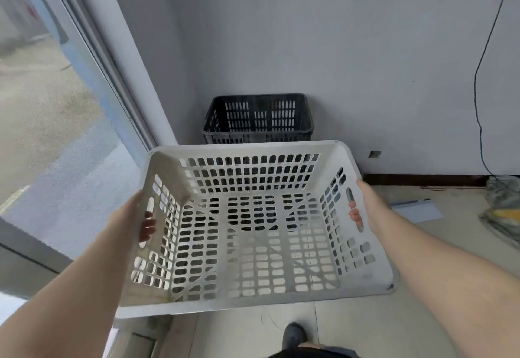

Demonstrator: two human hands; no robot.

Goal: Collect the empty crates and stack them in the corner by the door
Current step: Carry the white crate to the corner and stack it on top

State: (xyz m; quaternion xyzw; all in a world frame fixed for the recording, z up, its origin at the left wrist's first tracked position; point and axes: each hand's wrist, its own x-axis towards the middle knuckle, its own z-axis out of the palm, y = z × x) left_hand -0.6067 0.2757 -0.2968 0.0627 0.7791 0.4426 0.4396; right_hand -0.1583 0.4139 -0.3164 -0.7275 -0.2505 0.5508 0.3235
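Observation:
I carry an empty white slotted crate (pixel 253 245) in front of me, above the floor. My left hand (pixel 135 217) grips its left side, fingers through the handle slot. On the right side my right hand (pixel 368 205) holds the other handle slot the same way. Beyond the white crate, an empty black slotted crate (pixel 257 118) stands on the floor in the corner, against the grey wall and beside the door frame. The white crate's far rim hides the black crate's lower part.
A glass door (pixel 56 132) and its frame (pixel 132 76) run along the left. A black cable (pixel 478 90) hangs down the right wall. A flat blue sheet (pixel 419 210) and a bundle of bags (pixel 503 211) lie on the floor at right. My shoe (pixel 294 335) shows below.

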